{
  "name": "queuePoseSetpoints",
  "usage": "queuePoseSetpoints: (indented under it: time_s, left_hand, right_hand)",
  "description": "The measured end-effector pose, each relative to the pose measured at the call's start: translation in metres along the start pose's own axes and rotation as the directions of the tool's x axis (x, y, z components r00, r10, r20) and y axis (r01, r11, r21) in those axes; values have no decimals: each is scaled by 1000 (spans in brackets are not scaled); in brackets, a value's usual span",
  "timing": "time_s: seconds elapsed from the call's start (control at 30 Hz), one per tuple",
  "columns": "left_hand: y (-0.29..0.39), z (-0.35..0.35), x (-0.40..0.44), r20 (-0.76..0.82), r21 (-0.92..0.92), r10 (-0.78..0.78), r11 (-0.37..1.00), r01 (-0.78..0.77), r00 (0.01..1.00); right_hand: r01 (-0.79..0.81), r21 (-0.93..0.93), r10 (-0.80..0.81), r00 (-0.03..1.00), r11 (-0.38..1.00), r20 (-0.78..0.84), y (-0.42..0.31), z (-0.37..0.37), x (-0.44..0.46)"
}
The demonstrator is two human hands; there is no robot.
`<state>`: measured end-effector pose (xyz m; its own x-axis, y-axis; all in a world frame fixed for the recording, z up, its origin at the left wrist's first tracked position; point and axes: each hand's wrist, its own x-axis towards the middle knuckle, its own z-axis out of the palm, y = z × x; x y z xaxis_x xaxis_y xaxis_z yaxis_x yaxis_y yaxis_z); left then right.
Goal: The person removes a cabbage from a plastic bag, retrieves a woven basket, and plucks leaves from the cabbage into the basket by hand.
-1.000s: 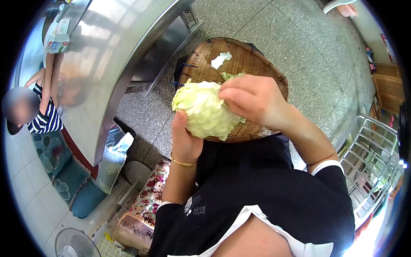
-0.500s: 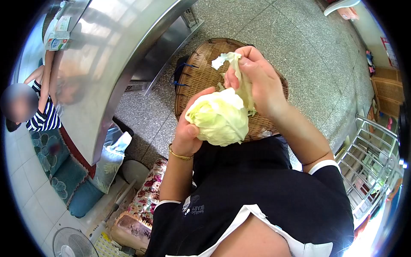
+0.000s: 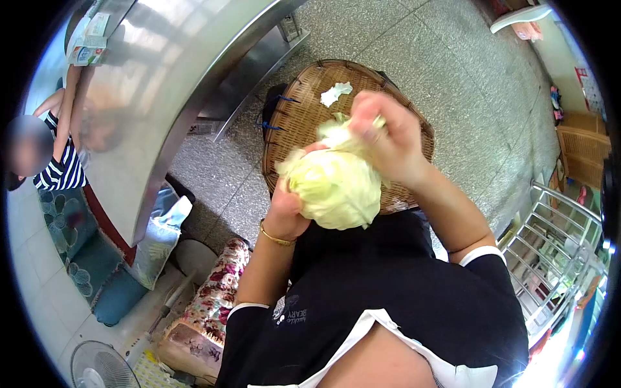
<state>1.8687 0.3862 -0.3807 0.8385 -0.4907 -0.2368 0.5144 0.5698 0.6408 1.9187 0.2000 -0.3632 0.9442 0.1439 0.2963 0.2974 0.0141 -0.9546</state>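
A pale green head of cabbage [image 3: 339,191] is held up over a round woven bamboo tray [image 3: 294,123]. My left hand [image 3: 286,210], with a gold bracelet at the wrist, grips the cabbage from its left side. At the far side of the head, my right hand [image 3: 390,139] is closed, blurred by motion, on a loose cabbage leaf [image 3: 337,134]. Whether that leaf is still joined to the head, I cannot tell. A small whitish scrap [image 3: 336,94] lies on the tray beyond my hands.
To the left runs a shiny metal-edged table [image 3: 145,116], with a person in a striped top [image 3: 61,165] behind it. A fan [image 3: 103,367] and a flowered cushion [image 3: 217,284] are at lower left. A metal rack [image 3: 550,252] stands on the right.
My right hand has shifted slightly down and now bunches the leaf against the cabbage's far side. The whitish scrap shows apart on the tray. The cabbage has dropped a little.
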Motion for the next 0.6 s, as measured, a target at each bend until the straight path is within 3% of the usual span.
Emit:
queuePoseSetpoints:
  time_s: [0.03, 0.07, 0.13, 0.17, 0.2, 0.27, 0.33, 0.37, 0.4, 0.47, 0.5, 0.53, 0.6]
  left_hand:
    - [2, -1, 2, 84, -17, 16, 1000, -15, 996]
    - [3, -2, 2, 85, -16, 22, 1000, -21, 996]
    - [3, -5, 0, -13, -282, 50, 958, -52, 999]
    - [3, -9, -4, -147, -258, 78, 959, -114, 986]
    - [5, -10, -5, -145, -252, 78, 961, -113, 986]
    - [9, -15, -7, -191, -217, 139, 959, -180, 972]
    - [13, -20, -6, -140, -192, 123, 970, -148, 983]
    - [15, -20, -6, -34, -163, 136, 977, -140, 990]
    - [16, -20, -5, 71, -131, 147, 982, -137, 986]
    - [16, -23, -2, 117, -108, 145, 985, -133, 982]
    - [18, -20, 1, 198, -1, 167, 985, -170, 966]
    - [19, -14, 3, 281, 104, 175, 972, -212, 944]
    - [16, -4, 8, 285, 52, 186, 977, -208, 940]
  right_hand:
    - [4, 104, 15, 984, 995, -178, 5, 4, 3]
    - [-143, 397, 307, 870, 906, -386, 5, 3, 5]
    - [-154, 590, 485, 746, 792, -456, -5, -18, 22]
    - [-86, 613, 427, 792, 785, -437, -1, -27, 23]
    - [-17, 635, 365, 830, 773, -422, 2, -35, 22]
    - [-50, 634, 336, 879, 772, -339, 6, -44, 15]
    - [-248, 544, 452, 848, 802, -279, -5, -40, 13]
    - [-279, 507, 453, 853, 816, -259, 3, -41, 8]
    - [-290, 604, 470, 868, 742, -161, 7, -42, 5]
    - [-403, 518, 484, 875, 754, -25, 7, -39, -3]
    - [-490, 418, 518, 854, 765, 51, -1, -37, -4]
    - [-506, 324, 492, 861, 800, 129, -8, -35, -4]
    - [-488, 233, 445, 870, 842, 212, -11, -35, -6]
